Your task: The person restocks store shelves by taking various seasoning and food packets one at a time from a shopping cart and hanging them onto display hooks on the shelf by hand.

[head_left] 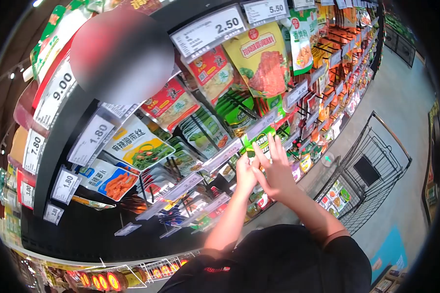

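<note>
A small green food packet with a round yellow-and-black emblem is at the front of the shelf rack, by the price rail. My left hand is closed at its lower left edge, the fingertips partly hidden. Across its right side lies my right hand, fingers stretched out and touching the front, thumb close to my left hand. Whether the packet still hangs on a hook I cannot tell. More green packets hang just behind and above.
Hanging food packets fill the rack, among them a yellow bag and a seaweed packet. Price rails stick out in front. A wire shopping cart holding some packets stands on the floor at right.
</note>
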Demonstrator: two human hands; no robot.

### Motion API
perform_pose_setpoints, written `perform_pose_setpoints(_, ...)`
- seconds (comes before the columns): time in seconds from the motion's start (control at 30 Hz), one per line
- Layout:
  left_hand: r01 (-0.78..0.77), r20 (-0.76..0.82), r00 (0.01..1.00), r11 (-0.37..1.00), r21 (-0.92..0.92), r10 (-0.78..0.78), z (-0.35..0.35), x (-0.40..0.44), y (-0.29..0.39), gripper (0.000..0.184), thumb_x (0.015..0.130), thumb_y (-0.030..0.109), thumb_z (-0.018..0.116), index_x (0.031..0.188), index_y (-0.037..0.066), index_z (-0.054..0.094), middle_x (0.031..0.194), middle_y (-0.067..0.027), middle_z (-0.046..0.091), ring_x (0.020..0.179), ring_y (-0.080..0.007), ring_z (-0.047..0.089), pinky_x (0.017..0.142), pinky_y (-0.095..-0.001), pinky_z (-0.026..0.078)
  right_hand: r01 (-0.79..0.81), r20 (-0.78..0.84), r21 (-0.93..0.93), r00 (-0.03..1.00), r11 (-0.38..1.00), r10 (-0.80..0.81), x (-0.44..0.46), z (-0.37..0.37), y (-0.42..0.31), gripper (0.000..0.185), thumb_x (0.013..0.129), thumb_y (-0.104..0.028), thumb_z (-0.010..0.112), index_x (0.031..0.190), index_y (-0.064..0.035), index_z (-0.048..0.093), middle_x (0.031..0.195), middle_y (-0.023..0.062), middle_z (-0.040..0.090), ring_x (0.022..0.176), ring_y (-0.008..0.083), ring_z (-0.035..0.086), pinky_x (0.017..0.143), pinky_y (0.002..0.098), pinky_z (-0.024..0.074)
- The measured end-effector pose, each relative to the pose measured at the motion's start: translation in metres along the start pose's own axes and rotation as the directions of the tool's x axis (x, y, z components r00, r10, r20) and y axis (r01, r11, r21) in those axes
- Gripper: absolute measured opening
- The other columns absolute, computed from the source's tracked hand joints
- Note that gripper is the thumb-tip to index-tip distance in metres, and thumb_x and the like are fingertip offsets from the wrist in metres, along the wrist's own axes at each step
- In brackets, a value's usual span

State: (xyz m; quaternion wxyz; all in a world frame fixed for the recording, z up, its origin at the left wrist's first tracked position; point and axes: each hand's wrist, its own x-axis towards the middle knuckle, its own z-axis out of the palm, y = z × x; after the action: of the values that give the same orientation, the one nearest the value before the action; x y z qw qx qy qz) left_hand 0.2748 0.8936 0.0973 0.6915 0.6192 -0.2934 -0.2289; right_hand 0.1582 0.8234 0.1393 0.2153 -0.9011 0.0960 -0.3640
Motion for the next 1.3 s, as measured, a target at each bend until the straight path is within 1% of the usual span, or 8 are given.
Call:
perform_pose_setpoints(0.33, -0.075, -0.017, 0.997, 0.997, 0.035, 0.076, -0.010, 0.019, 0.008, 0.030, 0.096, 0.020, 0.057, 0.115, -0.002, 0.063, 0.105, -0.0096, 0.067, 0.091, -0.0152, 0.063, 0.079, -0.0280, 0.049, -0.126, -0.031, -0.072, 0.992, 0.989, 0.124, 0.039, 0.020, 0.001, 0.050, 0.092, -0.030, 0.055, 0.132, -0.0005, 0.047, 0.145, 0.0335, 0.028, 0.139, 0.0534, 0.017, 0.109, 0.0616, 0.0225)
perform_pose_setpoints(0.47, 0.012, 0.025, 1.000, 0.985, 0.173, -0.017, -0.012, 0.020, 0.012, 0.036, 0.097, 0.031, 0.052, 0.119, 0.004, 0.064, 0.108, -0.0102, 0.068, 0.093, -0.0148, 0.064, 0.081, -0.0273, 0.049, -0.156, -0.045, -0.065, 0.987, 0.986, 0.154, 0.042, 0.019, -0.005, 0.047, 0.092, -0.029, 0.054, 0.131, -0.0037, 0.048, 0.147, 0.0315, 0.025, 0.139, 0.0537, 0.015, 0.107, 0.0638, 0.0223)
perform_pose_setpoints(0.77, 0.134, 0.006, 0.991, 0.991, 0.017, -0.135, -0.009, 0.020, 0.007, 0.030, 0.094, 0.020, 0.057, 0.114, -0.002, 0.061, 0.111, -0.0090, 0.065, 0.103, -0.0179, 0.059, 0.089, -0.0326, 0.047, -0.160, 0.013, -0.107, 0.987, 0.981, 0.162, 0.055, 0.014, -0.007, 0.062, 0.093, -0.030, 0.051, 0.150, -0.0193, 0.029, 0.150, 0.0265, 0.024, 0.139, 0.0511, 0.018, 0.108, 0.0633, 0.0222)
perform_pose_setpoints(1.0, -0.087, -0.110, 0.991, 0.992, -0.089, 0.077, -0.004, 0.028, -0.021, 0.035, 0.096, 0.013, 0.058, 0.128, 0.003, 0.050, 0.118, -0.0091, 0.059, 0.105, -0.0146, 0.056, 0.088, -0.0300, 0.046, -0.167, 0.214, -0.048, 0.961, 0.985, 0.173, 0.069, 0.023, 0.009, 0.069, 0.092, -0.033, 0.050, 0.153, -0.0237, 0.021, 0.151, 0.0269, 0.024, 0.138, 0.0470, 0.022, 0.108, 0.0603, 0.0226)
perform_pose_setpoints(1.03, -0.213, -0.247, 0.952, 0.970, -0.114, 0.180, 0.003, 0.025, -0.024, 0.032, 0.096, 0.010, 0.057, 0.126, 0.002, 0.051, 0.116, -0.0082, 0.059, 0.105, -0.0156, 0.056, 0.090, -0.0309, 0.046, -0.132, 0.139, -0.061, 0.980, 0.989, 0.140, 0.068, 0.022, 0.006, 0.068, 0.089, -0.026, 0.055, 0.151, -0.0165, 0.030, 0.138, 0.0312, 0.041, 0.131, 0.0468, 0.035, 0.109, 0.0510, 0.0254)
perform_pose_setpoints(1.07, -0.338, -0.382, 0.884, 0.933, -0.122, 0.270, 0.008, 0.020, -0.026, 0.030, 0.096, 0.007, 0.056, 0.125, 0.001, 0.051, 0.113, -0.0073, 0.060, 0.104, -0.0167, 0.056, 0.092, -0.0318, 0.045, -0.143, 0.138, -0.063, 0.979, 0.988, 0.151, 0.062, 0.023, 0.010, 0.068, 0.089, -0.026, 0.055, 0.151, -0.0165, 0.030, 0.138, 0.0312, 0.041, 0.131, 0.0468, 0.035, 0.109, 0.0510, 0.0254)
perform_pose_setpoints(1.13, -0.180, -0.320, 0.940, 0.968, -0.173, 0.118, 0.010, -0.002, -0.004, 0.044, 0.096, 0.004, 0.054, 0.136, 0.002, 0.036, 0.134, -0.0120, 0.045, 0.120, -0.0199, 0.048, 0.104, -0.0345, 0.039, 0.011, 0.027, -0.054, 1.000, 0.999, -0.010, 0.046, 0.032, 0.022, 0.062, 0.088, -0.024, 0.058, 0.145, -0.0116, 0.039, 0.132, 0.0277, 0.046, 0.130, 0.0446, 0.038, 0.105, 0.0505, 0.0321)
perform_pose_setpoints(1.3, -0.481, -0.275, 0.806, 0.851, 0.213, 0.524, 0.027, -0.036, -0.028, 0.046, 0.090, -0.006, 0.052, 0.133, 0.000, 0.036, 0.136, -0.0142, 0.036, 0.127, -0.0236, 0.041, 0.107, -0.0404, 0.036, 0.095, 0.001, 0.060, 0.995, 0.994, -0.096, -0.038, 0.046, 0.077, 0.036, 0.084, -0.016, 0.064, 0.119, -0.0065, 0.060, 0.129, 0.0167, 0.052, 0.127, 0.0354, 0.046, 0.096, 0.0468, 0.0428)
